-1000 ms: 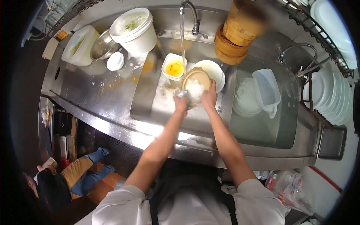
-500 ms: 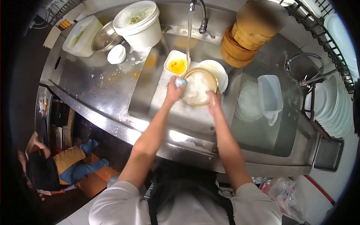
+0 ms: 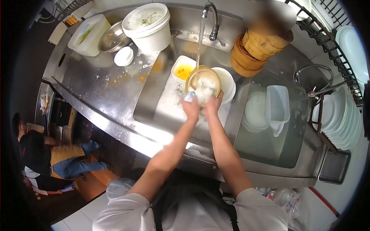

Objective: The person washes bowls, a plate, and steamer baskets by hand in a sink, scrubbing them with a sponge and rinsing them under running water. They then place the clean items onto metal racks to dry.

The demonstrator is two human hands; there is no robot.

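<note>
My right hand (image 3: pixel 212 106) grips the lower right rim of a tan round bowl (image 3: pixel 214 80) with white foam inside. At the bowl's lower left, my left hand (image 3: pixel 191 107) is closed on a pale bluish scrubber (image 3: pixel 189 96). Water from the faucet (image 3: pixel 210 8) runs into the bowl. A square white dish (image 3: pixel 177 64) with yellow-orange liquid stands just left of the bowl. White plates (image 3: pixel 230 85) lie partly behind it on the right, in the same basin.
Bamboo steamers (image 3: pixel 246 61) stand behind the basins. The right basin (image 3: pixel 266 152) holds water, plates and a clear plastic container (image 3: pixel 278 104). A white bucket (image 3: pixel 148 32) and metal bowl (image 3: pixel 114 37) sit left. Racked plates (image 3: pixel 333 111) are right. A co-worker (image 3: pixel 36 154) is lower left.
The bowl has tilted and shifted under the water stream. My left hand has moved from its left side to the lower left, closer to my right hand. The co-worker has shifted.
</note>
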